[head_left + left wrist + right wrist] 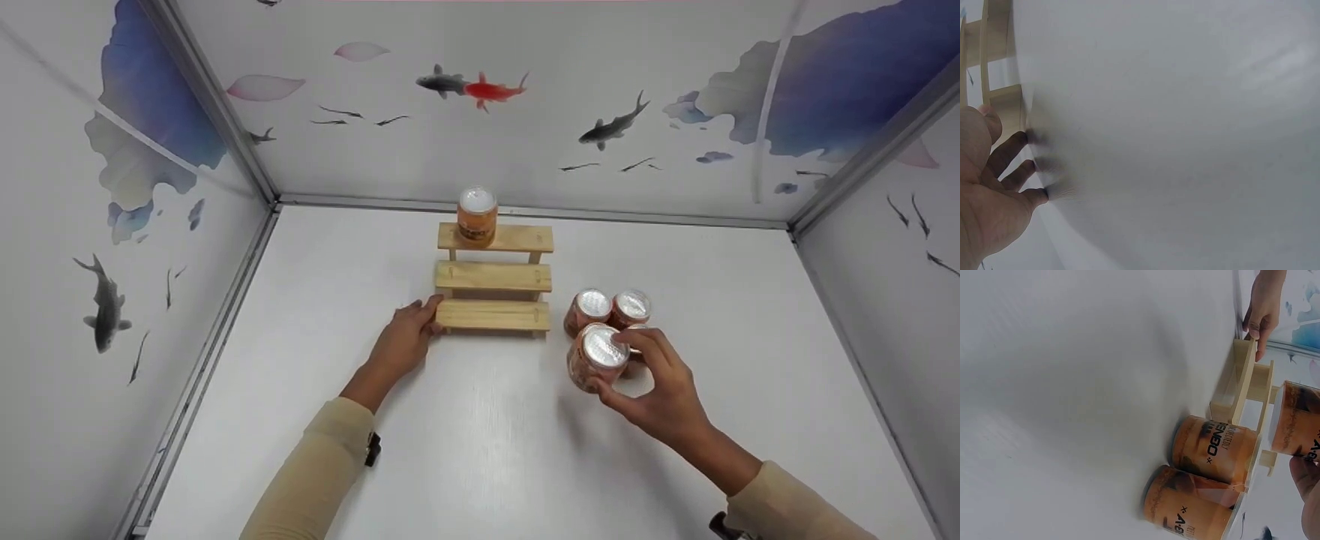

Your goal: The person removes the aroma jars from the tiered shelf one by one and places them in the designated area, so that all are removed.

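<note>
A three-step wooden stand is on the white table. My left hand pinches the left end of its lowest step; in the left wrist view this hand's thumb is at the step's edge and other fingertips touch the table. My right hand grips an orange-labelled jar with a silver lid between thumb and fingers, raised off the table right of the stand. Behind it are similar jars, some partly hidden by the hand; two jars stand upright close together in the right wrist view.
Another orange jar stands on the stand's top step, left of its middle. White panels printed with fish and leaves enclose the table at the back and both sides.
</note>
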`<state>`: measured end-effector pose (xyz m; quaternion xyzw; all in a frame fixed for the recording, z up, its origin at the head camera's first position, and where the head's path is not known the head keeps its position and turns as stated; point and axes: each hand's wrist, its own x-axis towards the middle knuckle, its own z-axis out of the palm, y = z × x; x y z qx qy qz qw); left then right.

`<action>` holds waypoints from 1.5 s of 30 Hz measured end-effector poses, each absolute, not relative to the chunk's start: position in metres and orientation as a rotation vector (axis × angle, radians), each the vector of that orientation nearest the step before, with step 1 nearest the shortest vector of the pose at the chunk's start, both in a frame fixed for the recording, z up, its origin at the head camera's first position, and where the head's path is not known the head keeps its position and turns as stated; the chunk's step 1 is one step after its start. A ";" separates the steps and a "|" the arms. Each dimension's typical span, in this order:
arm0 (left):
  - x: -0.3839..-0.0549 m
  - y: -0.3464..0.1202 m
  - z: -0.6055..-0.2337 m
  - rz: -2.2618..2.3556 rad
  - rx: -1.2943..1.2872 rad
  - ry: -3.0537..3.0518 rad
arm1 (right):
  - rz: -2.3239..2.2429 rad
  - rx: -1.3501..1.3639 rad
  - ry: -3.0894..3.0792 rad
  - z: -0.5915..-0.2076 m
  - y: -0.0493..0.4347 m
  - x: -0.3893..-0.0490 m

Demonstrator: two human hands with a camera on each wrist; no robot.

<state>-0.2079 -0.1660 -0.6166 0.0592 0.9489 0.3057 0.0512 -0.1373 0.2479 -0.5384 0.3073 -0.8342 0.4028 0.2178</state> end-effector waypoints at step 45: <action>-0.208 -0.167 -0.618 0.935 0.171 2.898 | 1.073 0.799 -2.649 -0.590 0.269 -0.127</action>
